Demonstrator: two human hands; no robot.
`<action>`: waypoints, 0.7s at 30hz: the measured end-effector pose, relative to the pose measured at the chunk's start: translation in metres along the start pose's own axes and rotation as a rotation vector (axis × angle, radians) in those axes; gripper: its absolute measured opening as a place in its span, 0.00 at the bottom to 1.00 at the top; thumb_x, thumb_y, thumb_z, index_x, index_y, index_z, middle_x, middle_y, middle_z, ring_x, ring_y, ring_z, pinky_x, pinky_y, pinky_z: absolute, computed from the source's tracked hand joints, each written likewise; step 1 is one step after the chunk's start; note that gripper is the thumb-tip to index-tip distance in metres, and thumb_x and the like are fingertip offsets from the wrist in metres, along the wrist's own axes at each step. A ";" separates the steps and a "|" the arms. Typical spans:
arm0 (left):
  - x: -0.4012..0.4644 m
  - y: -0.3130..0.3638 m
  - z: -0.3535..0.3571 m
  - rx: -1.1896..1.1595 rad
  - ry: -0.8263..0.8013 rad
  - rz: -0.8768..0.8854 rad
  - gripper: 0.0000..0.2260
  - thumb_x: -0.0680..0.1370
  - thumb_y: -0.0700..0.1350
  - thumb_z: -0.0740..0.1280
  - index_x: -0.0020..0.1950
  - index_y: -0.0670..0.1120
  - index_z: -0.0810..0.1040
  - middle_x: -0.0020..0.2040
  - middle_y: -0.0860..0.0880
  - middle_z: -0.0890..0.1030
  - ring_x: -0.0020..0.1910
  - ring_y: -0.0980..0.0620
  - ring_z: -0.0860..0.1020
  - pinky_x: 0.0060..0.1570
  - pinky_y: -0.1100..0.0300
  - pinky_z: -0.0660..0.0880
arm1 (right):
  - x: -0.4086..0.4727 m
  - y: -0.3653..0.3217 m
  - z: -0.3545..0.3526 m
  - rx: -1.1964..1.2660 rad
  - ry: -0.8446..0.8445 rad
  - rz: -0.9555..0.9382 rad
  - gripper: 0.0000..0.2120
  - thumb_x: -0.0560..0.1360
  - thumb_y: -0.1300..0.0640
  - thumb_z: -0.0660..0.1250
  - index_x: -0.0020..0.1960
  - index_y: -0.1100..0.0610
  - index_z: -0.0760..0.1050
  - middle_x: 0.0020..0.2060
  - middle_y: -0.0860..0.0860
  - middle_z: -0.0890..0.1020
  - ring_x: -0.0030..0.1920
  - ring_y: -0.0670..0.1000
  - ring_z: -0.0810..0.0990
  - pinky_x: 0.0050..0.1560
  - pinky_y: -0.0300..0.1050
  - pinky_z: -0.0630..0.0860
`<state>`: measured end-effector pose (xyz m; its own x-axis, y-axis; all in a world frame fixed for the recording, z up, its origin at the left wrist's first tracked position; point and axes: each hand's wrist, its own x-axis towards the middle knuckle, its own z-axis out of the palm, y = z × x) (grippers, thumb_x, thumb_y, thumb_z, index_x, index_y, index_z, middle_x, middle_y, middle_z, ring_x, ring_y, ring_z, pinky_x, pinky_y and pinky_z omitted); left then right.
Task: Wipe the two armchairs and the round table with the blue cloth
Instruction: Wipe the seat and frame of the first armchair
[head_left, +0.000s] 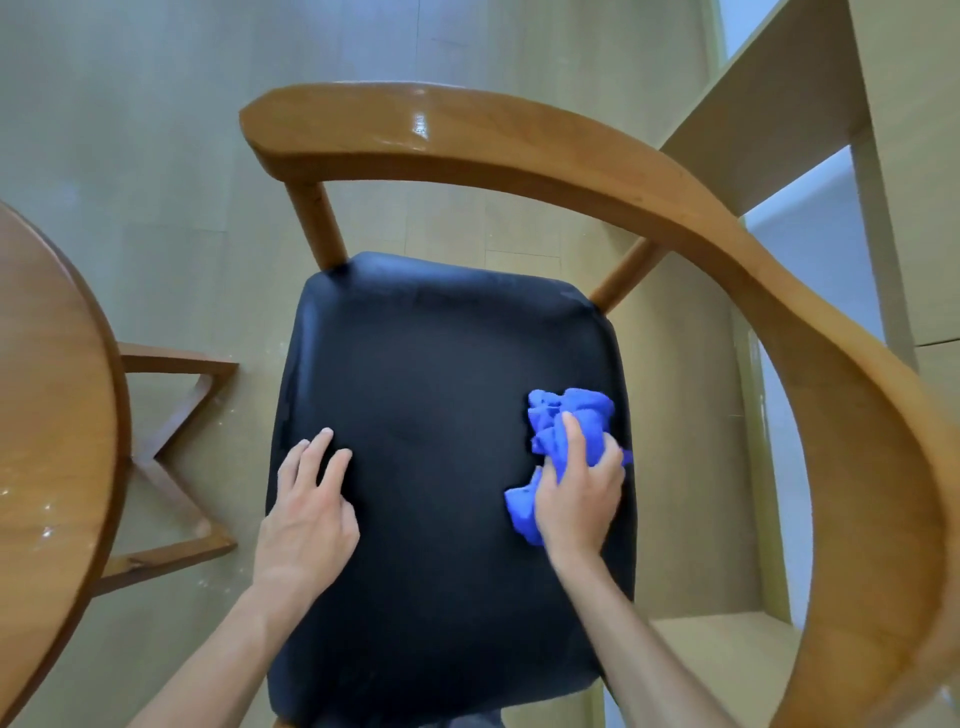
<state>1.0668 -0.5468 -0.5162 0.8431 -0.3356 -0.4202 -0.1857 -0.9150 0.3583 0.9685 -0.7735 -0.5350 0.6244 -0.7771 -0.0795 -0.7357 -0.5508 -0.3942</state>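
Cloth (563, 452) under right hand (579, 499) — seemingly bunched — on seat (431, 395)

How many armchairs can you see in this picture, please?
1. The armchair fills the middle of the view, right of the round table. The task's second armchair is out of view.

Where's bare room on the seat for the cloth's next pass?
Bare: middle of the black seat between the left hand and right hand, plus the far half toward the backrest rail. Crowded: right edge, where the blue cloth sits.
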 end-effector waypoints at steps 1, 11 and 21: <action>0.001 -0.003 -0.001 -0.025 0.000 -0.007 0.21 0.76 0.35 0.62 0.68 0.45 0.70 0.75 0.51 0.61 0.74 0.50 0.56 0.55 0.49 0.76 | -0.022 -0.020 0.012 0.018 -0.028 -0.070 0.27 0.65 0.67 0.74 0.62 0.53 0.78 0.58 0.64 0.76 0.49 0.67 0.77 0.45 0.55 0.76; 0.005 -0.025 -0.012 -0.041 -0.092 0.115 0.26 0.77 0.32 0.57 0.74 0.48 0.66 0.77 0.54 0.55 0.76 0.53 0.51 0.67 0.58 0.65 | -0.085 -0.001 -0.013 -0.219 -0.608 -1.352 0.18 0.76 0.61 0.57 0.58 0.43 0.74 0.52 0.56 0.79 0.41 0.56 0.74 0.38 0.48 0.72; 0.007 -0.034 -0.015 -0.107 -0.079 0.136 0.27 0.77 0.30 0.55 0.73 0.48 0.67 0.76 0.55 0.58 0.75 0.56 0.53 0.66 0.67 0.55 | -0.012 0.003 -0.005 -0.153 -0.136 -0.299 0.27 0.65 0.67 0.73 0.64 0.56 0.77 0.60 0.64 0.73 0.47 0.67 0.74 0.50 0.57 0.76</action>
<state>1.0867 -0.5147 -0.5183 0.7709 -0.4750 -0.4244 -0.2369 -0.8323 0.5012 0.9576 -0.7678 -0.5307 0.8394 -0.5328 -0.1070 -0.5398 -0.7947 -0.2775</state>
